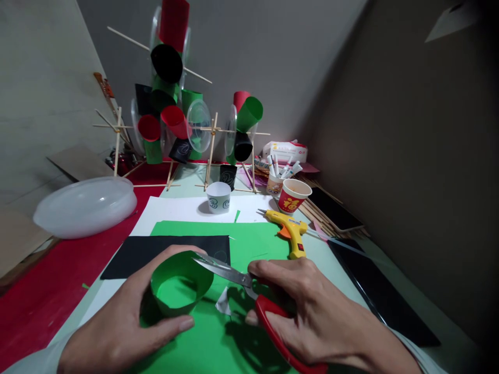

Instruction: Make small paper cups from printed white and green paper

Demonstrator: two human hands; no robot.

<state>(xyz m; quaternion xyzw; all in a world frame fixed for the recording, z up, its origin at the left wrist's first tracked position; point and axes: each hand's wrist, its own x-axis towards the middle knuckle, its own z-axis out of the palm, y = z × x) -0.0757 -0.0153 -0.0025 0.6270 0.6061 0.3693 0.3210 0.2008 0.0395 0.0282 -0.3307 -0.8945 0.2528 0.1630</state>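
My left hand (117,322) curls around a green paper ring (181,283), thumb at its near side and fingers along its far side. My right hand (312,311) grips red-handled scissors (249,291), whose metal blades point left and touch the ring's upper right edge. Both hands rest over a green paper sheet (249,239). A black paper sheet (167,249) lies just beyond the ring. A small white scrap (224,304) lies under the scissors.
A yellow glue gun (290,231) lies right of the green sheet. Beyond stand a white paper cup (218,197), a red paper cup (292,196), a cup of markers (277,176), stick-and-cup constructions (175,119) and a translucent lidded dish (86,205) at left.
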